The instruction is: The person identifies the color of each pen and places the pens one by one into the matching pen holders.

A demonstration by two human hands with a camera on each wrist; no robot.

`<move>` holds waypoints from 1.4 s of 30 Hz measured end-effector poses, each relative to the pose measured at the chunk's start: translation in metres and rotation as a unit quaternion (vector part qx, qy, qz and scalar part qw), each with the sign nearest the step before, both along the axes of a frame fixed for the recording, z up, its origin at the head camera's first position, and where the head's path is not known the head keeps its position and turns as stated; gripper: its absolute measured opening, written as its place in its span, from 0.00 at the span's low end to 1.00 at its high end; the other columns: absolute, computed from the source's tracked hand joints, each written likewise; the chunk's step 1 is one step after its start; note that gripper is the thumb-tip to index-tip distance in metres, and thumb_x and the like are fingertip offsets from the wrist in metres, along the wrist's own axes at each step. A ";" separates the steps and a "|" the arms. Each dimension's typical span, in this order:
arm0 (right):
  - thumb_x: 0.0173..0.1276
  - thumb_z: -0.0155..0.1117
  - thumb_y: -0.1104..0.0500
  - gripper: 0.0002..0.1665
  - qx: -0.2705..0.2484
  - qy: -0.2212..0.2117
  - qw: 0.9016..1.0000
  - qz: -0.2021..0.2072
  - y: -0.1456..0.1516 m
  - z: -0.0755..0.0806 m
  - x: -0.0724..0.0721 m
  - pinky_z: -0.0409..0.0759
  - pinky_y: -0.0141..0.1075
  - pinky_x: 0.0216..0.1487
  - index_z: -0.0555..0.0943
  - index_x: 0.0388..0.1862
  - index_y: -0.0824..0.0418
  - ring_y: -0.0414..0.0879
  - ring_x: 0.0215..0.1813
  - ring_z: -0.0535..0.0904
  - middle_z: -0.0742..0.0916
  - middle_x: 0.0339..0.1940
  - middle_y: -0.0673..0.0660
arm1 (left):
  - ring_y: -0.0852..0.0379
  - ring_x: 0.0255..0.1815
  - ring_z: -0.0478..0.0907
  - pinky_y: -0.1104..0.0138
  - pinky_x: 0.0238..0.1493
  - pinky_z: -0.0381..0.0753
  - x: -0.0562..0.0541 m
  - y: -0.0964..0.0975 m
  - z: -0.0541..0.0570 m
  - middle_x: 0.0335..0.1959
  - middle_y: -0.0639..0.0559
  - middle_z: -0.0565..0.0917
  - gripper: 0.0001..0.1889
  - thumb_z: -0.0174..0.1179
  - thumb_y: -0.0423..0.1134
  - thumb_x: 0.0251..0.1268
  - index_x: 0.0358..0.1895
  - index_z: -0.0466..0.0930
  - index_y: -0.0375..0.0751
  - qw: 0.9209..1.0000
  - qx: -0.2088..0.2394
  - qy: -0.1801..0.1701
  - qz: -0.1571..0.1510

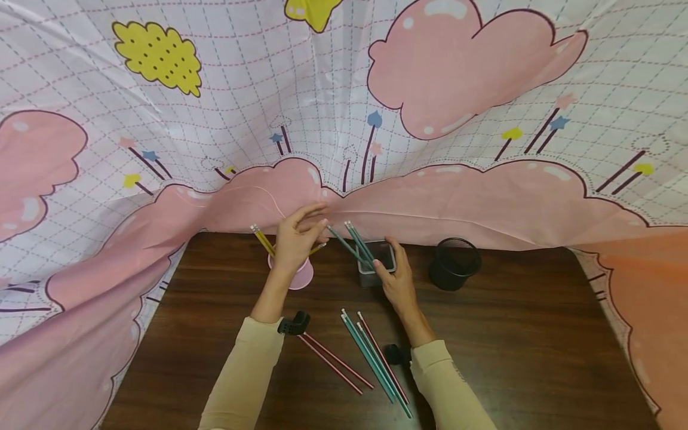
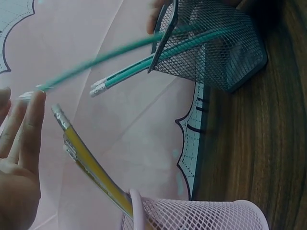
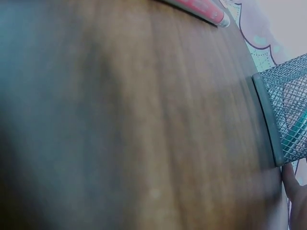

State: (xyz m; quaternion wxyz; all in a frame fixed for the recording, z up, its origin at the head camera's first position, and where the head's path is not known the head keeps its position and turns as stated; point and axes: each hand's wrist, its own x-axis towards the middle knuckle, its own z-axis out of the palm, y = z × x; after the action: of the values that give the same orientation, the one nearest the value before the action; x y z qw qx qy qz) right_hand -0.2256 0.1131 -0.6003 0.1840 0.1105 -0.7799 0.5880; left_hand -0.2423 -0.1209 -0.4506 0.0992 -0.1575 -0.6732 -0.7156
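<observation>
My right hand (image 1: 400, 283) grips the square dark mesh pencil holder (image 1: 369, 279) at its right side, thumb over the front rim. Several green pencils (image 2: 129, 72) lean out of the holder toward the left, eraser ends up. One green pencil (image 1: 344, 243) slants farther left than the others, blurred in the left wrist view. Its eraser end is right at the fingertips of my left hand (image 1: 298, 236), whose fingers are extended. Below that hand stands a pink mesh cup (image 1: 303, 278), partly hidden by the wrist, with yellow pencils (image 2: 96, 167) in it.
A round black mesh cup (image 1: 446, 278) stands to the right. On the dark wooden table (image 1: 527, 334), green pencils (image 1: 371, 358) and red pencils (image 1: 338, 361) lie in front, between the forearms. A patterned cloth (image 1: 430, 203) hangs behind the table.
</observation>
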 end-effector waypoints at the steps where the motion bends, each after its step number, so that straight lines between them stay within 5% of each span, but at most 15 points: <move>1: 0.69 0.67 0.59 0.37 0.002 -0.002 1.000 -0.001 0.000 0.001 0.000 0.63 0.53 0.69 0.66 0.74 0.54 0.59 0.68 0.69 0.75 0.67 0.60 | 0.39 0.45 0.85 0.53 0.34 0.87 0.002 0.001 0.003 0.55 0.29 0.81 0.18 0.60 0.22 0.65 0.59 0.76 0.23 1.000 -0.001 0.002 -0.003; 5: 0.69 0.67 0.57 0.37 0.004 -0.010 1.000 -0.001 -0.001 0.002 0.001 0.63 0.54 0.69 0.66 0.74 0.53 0.58 0.69 0.69 0.74 0.67 0.59 | 0.39 0.51 0.83 0.55 0.36 0.87 0.010 0.004 0.015 0.57 0.28 0.79 0.19 0.60 0.21 0.65 0.59 0.75 0.22 1.000 0.001 0.006 -0.010; 11: 0.69 0.67 0.59 0.37 0.003 -0.008 1.000 -0.002 0.000 0.001 0.001 0.62 0.55 0.69 0.66 0.74 0.51 0.59 0.68 0.69 0.75 0.67 0.59 | 0.27 0.52 0.79 0.65 0.45 0.85 0.014 0.004 0.016 0.55 0.26 0.80 0.19 0.61 0.20 0.63 0.58 0.74 0.20 0.999 -0.007 0.043 -0.004; 18: 0.69 0.68 0.56 0.38 0.026 -0.018 0.999 -0.004 0.003 0.007 0.002 0.61 0.51 0.72 0.66 0.75 0.50 0.50 0.72 0.66 0.74 0.70 0.55 | 0.26 0.66 0.66 0.45 0.63 0.72 0.026 0.008 0.015 0.66 0.25 0.69 0.29 0.60 0.18 0.63 0.68 0.63 0.22 0.997 0.006 0.018 -0.070; 23: 0.67 0.71 0.54 0.42 0.047 -0.024 0.999 0.003 0.007 0.010 0.002 0.61 0.53 0.72 0.64 0.76 0.52 0.53 0.73 0.66 0.73 0.72 0.57 | 0.28 0.75 0.52 0.39 0.70 0.57 0.039 0.018 0.014 0.75 0.27 0.55 0.43 0.67 0.34 0.61 0.74 0.51 0.25 0.991 -0.009 0.014 -0.136; 32: 0.66 0.71 0.49 0.54 0.063 -0.085 0.994 0.024 0.014 0.009 0.009 0.56 0.56 0.75 0.48 0.82 0.43 0.55 0.77 0.60 0.65 0.78 0.58 | 0.32 0.79 0.40 0.39 0.74 0.48 0.050 0.030 0.002 0.78 0.27 0.43 0.59 0.70 0.53 0.54 0.76 0.41 0.24 0.987 -0.024 0.041 -0.154; 36: 0.67 0.69 0.45 0.54 0.066 -0.082 0.994 0.027 0.017 0.007 0.010 0.57 0.59 0.73 0.48 0.82 0.42 0.57 0.75 0.62 0.67 0.76 0.61 | 0.31 0.78 0.39 0.40 0.74 0.48 0.052 0.033 -0.004 0.79 0.32 0.43 0.58 0.71 0.50 0.56 0.77 0.40 0.25 0.986 -0.032 0.037 -0.156; 42: 0.68 0.69 0.51 0.51 0.057 -0.076 0.995 0.029 0.020 0.009 0.012 0.60 0.59 0.72 0.51 0.82 0.45 0.58 0.73 0.65 0.68 0.75 0.60 | 0.33 0.79 0.41 0.40 0.74 0.50 0.054 0.035 -0.012 0.79 0.30 0.44 0.50 0.69 0.26 0.59 0.76 0.42 0.24 0.988 -0.043 0.025 -0.144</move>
State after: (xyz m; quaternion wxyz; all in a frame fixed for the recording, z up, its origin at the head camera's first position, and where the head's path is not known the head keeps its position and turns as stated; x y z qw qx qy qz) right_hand -0.2131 0.1327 -0.5915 0.0999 0.0983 -0.8205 0.5542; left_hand -0.1880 -0.0856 -0.4625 0.0055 -0.2749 -0.6712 -0.6884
